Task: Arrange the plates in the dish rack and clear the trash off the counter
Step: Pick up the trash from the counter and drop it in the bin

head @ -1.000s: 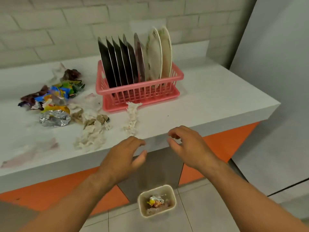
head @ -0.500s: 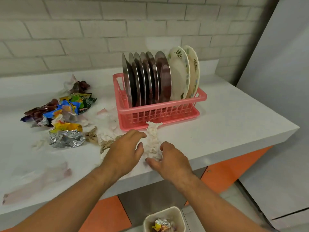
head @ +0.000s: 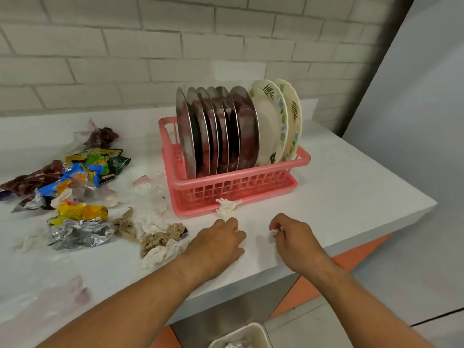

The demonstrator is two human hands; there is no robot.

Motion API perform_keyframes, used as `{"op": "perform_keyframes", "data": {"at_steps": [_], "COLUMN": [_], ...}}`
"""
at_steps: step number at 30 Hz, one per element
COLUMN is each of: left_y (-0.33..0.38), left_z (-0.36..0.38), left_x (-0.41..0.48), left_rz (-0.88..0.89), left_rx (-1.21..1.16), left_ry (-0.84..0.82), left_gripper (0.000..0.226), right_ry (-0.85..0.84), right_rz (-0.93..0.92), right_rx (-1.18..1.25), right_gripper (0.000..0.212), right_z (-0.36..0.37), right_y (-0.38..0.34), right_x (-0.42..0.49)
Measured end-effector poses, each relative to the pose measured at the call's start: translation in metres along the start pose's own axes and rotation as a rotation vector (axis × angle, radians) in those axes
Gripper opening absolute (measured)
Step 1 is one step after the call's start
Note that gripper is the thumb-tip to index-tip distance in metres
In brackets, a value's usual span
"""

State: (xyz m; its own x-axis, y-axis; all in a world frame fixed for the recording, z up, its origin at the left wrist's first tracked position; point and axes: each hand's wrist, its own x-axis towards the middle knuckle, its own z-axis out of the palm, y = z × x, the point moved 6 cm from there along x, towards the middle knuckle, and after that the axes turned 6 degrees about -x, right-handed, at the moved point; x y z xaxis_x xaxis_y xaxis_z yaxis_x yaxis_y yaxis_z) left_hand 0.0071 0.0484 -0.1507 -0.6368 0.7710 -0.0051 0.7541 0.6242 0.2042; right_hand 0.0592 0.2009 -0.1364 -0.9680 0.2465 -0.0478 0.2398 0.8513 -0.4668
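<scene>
Tissue [head: 227, 208] lies just before the pink rack [head: 236, 184]. Half a second ago both hands closed around it; now the right hand [head: 293, 238] has pulled away pinching a torn scrap, and the left hand [head: 218, 244] presses flat beside it. Most trash remains.

My right hand [head: 297, 237] has pulled away from the left hand [head: 217, 243], now pinching a torn white tissue scrap [head: 276, 231]; the tissue strip [head: 227, 208] looks shorter.
</scene>
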Motion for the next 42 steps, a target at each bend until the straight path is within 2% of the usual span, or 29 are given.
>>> {"op": "perform_keyframes", "data": {"at_steps": [3, 7, 11, 14, 17, 19, 21, 25, 28, 34, 42], "left_y": [0.008, 0.009, -0.005, -0.016, -0.023, -0.026, -0.027, -0.040, -0.051, -0.054, -0.056], "left_z": [0.008, 0.011, -0.011, -0.030, -0.043, -0.052, -0.058, -0.058, -0.056, -0.066, -0.080], "left_x": [0.000, -0.007, -0.014, -0.023, -0.032, -0.038, -0.043, -0.046, -0.040, -0.025, -0.018], "left_rz": [0.032, 0.080, -0.109, -0.219, -0.250, -0.315, -0.367, -0.408, -0.424, -0.409, -0.267], "left_rx": [0.044, 0.021, -0.148, -0.177, -0.162, -0.176, -0.191, -0.267, -0.272, -0.351, -0.459], "left_ry": [0.058, 0.150, 0.283, 0.432, 0.515, 0.579, 0.626, 0.547, 0.460, 0.388, 0.287], "left_gripper": [0.022, 0.043, 0.037, 0.035, 0.028, 0.017, 0.015, 0.015, 0.018, 0.020, 0.038], "right_ry": [-0.013, -0.061, -0.124, -0.067, -0.026, -0.007, 0.014, 0.006, -0.061, -0.223, -0.095], "right_rz": [-0.039, -0.074, -0.093, -0.100, -0.078, -0.037, -0.016, -0.072, -0.101, -0.169, -0.142], "right_rx": [0.023, 0.075, 0.005, -0.029, -0.036, -0.052, -0.097, -0.186, -0.149, -0.004, 0.007], "right_gripper": [0.025, 0.024, 0.031, 0.046, 0.064, 0.064, 0.053, 0.036, 0.035, 0.026, 0.027], "right_z": [-0.006, 0.000, 0.015, 0.018, 0.029, 0.037, 0.043, 0.048, 0.045, 0.018, -0.014], "right_y": [0.002, 0.000, -0.013, -0.028, -0.044, -0.049, -0.051, -0.055, -0.050, -0.050, -0.055], "right_x": [0.008, 0.026, 0.039, 0.047, 0.057, 0.065, 0.072, 0.074, 0.073, 0.061, 0.039]}}
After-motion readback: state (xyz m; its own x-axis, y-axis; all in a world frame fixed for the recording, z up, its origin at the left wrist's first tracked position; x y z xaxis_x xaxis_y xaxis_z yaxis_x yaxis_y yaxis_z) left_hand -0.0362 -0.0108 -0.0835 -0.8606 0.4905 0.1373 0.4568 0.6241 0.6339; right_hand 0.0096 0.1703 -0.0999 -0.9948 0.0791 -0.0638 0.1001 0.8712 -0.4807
